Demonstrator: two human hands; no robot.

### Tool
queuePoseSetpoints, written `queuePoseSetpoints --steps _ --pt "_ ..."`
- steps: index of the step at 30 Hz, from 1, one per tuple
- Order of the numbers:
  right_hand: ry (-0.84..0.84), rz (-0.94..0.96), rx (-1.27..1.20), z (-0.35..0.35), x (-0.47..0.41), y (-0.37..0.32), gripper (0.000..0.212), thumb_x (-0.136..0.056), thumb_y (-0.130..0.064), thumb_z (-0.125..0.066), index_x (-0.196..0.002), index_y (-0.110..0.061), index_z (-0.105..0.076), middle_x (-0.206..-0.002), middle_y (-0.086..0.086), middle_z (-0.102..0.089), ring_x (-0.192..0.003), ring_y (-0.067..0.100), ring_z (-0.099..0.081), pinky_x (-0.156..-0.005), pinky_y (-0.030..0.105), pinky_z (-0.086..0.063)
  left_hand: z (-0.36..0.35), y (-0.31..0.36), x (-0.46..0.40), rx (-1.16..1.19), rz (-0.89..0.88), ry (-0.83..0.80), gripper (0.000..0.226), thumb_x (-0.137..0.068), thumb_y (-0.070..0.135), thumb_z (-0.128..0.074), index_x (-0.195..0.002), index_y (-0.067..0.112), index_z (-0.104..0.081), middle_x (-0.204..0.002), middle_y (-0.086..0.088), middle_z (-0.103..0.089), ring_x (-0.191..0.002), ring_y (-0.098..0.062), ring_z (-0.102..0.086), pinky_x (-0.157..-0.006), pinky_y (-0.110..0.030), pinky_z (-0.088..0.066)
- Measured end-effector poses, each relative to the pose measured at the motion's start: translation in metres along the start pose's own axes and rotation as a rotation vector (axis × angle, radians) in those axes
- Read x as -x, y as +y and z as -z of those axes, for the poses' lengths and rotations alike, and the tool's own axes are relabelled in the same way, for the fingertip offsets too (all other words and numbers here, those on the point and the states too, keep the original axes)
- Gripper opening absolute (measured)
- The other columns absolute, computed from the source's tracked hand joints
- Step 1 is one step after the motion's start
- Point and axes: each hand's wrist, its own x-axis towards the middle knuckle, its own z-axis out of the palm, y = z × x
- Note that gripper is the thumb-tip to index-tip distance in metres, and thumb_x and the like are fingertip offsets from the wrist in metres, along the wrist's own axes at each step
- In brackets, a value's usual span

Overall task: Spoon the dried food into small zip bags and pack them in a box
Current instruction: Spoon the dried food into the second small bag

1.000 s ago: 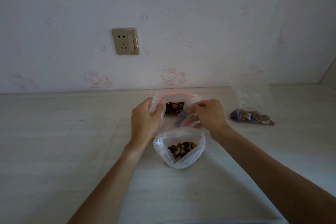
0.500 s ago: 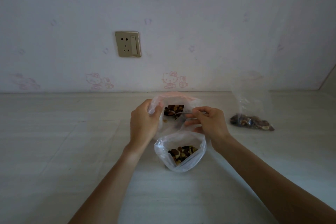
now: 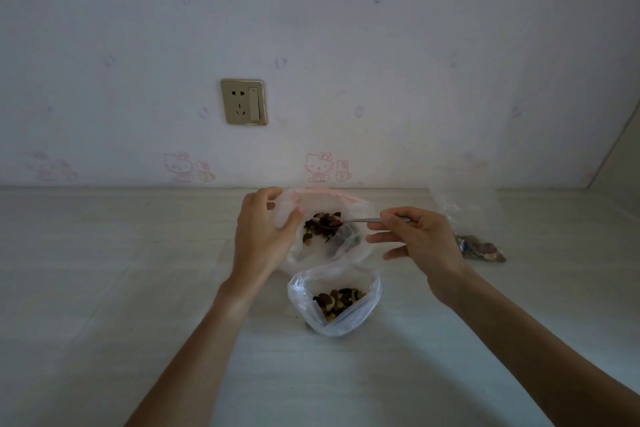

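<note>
left hand [image 3: 264, 236] grips rim of far bag [image 3: 329, 246] near table's [image 3: 104, 288] back edge | right hand [image 3: 420, 239] pinches spoon [image 3: 349, 221] loaded over it | near bag [image 3: 334, 302] just in front, open | third bag [image 3: 479, 246] at right | wall socket [image 3: 243, 102]

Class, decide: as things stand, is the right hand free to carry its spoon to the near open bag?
Probably yes: the right hand holds the spoon, and the near bag gapes open, unobstructed.
</note>
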Motion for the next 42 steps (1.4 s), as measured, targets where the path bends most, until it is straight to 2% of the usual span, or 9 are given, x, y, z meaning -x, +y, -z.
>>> queuePoseSetpoints --steps 4,8,14,19,22,26,32,36,42 --pt "-0.04 0.04 -0.012 0.015 0.013 -0.022 0.011 -0.1 -0.013 -0.065 -0.102 -0.005 -0.072 -0.093 0.009 -0.081 -0.084 0.028 -0.079 -0.054 0.03 -0.061 0.021 0.014 0.006 -0.038 -0.114 0.108 0.039 -0.092 0.04 -0.075 -0.123 0.02 -0.065 -0.12 0.008 -0.063 -0.113 -0.011 -0.059 -0.094 -0.028 -0.047" --pt "-0.088 0.041 -0.032 0.026 0.03 -0.032 0.014 -0.102 -0.012 -0.061 -0.104 -0.001 -0.069 -0.094 0.012 -0.08 -0.082 0.031 -0.079 -0.053 0.031 -0.061 0.042 0.028 0.026 -0.134 -0.1 0.107 0.013 -0.092 0.036 -0.073 -0.101 0.028 -0.066 -0.085 0.014 -0.068 -0.079 -0.002 -0.064 -0.073 -0.029 -0.053" --pt "-0.176 -0.025 -0.04 0.036 0.054 -0.023 0.017 -0.104 -0.013 -0.056 -0.108 0.002 -0.063 -0.099 0.016 -0.079 -0.085 0.036 -0.078 -0.056 0.035 -0.062 0.057 0.032 0.066 -0.235 0.127 -0.358 0.04 -0.094 0.07 -0.055 -0.085 0.033 -0.07 -0.074 0.01 -0.072 -0.067 -0.007 -0.069 -0.066 -0.032 -0.057" --pt "-0.226 0.02 0.045 0.038 0.063 -0.013 0.013 -0.102 -0.009 -0.056 -0.102 0.0 -0.064 -0.096 0.016 -0.079 -0.081 0.034 -0.078 -0.053 0.035 -0.061 0.053 0.037 0.084 -0.049 0.148 -0.507 0.013 -0.099 0.036 -0.066 -0.089 0.029 -0.072 -0.067 0.004 -0.073 -0.059 -0.006 -0.067 -0.062 -0.022 -0.049" --pt "-0.241 0.183 0.283 0.043 0.068 -0.012 0.01 -0.103 -0.009 -0.056 -0.101 -0.007 -0.066 -0.093 0.004 -0.08 -0.081 0.023 -0.079 -0.055 0.037 -0.062 0.053 0.038 0.085 0.009 0.127 -0.455 0.008 -0.099 0.023 -0.067 -0.093 0.026 -0.072 -0.064 0.0 -0.072 -0.057 -0.006 -0.065 -0.056 -0.012 -0.044" --pt "-0.236 0.566 0.678 0.049 0.082 -0.02 0.015 -0.103 -0.02 -0.055 -0.105 -0.013 -0.068 -0.086 -0.012 -0.076 -0.077 0.002 -0.073 -0.061 0.023 -0.059 0.054 0.038 0.083 0.066 0.159 -0.445 0.009 -0.099 0.022 -0.068 -0.093 0.025 -0.074 -0.064 -0.002 -0.071 -0.059 -0.011 -0.065 -0.059 -0.024 -0.048" --pt "-0.29 0.986 1.068 0.054 0.09 -0.036 0.026 -0.107 -0.026 -0.048 -0.108 -0.012 -0.07 -0.069 -0.004 -0.062 -0.052 0.016 -0.051 -0.048 0.038 -0.047 0.059 0.036 0.07 0.079 0.219 -0.498 0.009 -0.099 0.022 -0.07 -0.096 0.019 -0.077 -0.06 0.002 -0.067 -0.055 -0.005 -0.062 -0.051 -0.021 -0.049" --pt "-0.249 0.814 0.708 0.059 0.083 -0.031 0.018 -0.104 -0.024 -0.054 -0.108 -0.012 -0.067 -0.088 -0.009 -0.075 -0.074 0.006 -0.072 -0.059 0.029 -0.058 0.057 0.032 0.069 0.022 0.173 -0.494 0.009 -0.1 0.026 -0.069 -0.094 0.024 -0.075 -0.06 0.0 -0.068 -0.054 -0.004 -0.064 -0.056 -0.026 -0.052" --pt "-0.172 0.269 0.116 0.048 0.059 -0.015 0.013 -0.103 -0.011 -0.057 -0.104 -0.002 -0.067 -0.094 0.01 -0.08 -0.081 0.031 -0.078 -0.054 0.038 -0.062 0.062 0.025 0.059 0.002 0.097 -0.454 0.009 -0.092 0.041 -0.076 -0.085 0.035 -0.076 -0.064 0.006 -0.069 -0.057 -0.006 -0.061 -0.064 -0.028 -0.05"
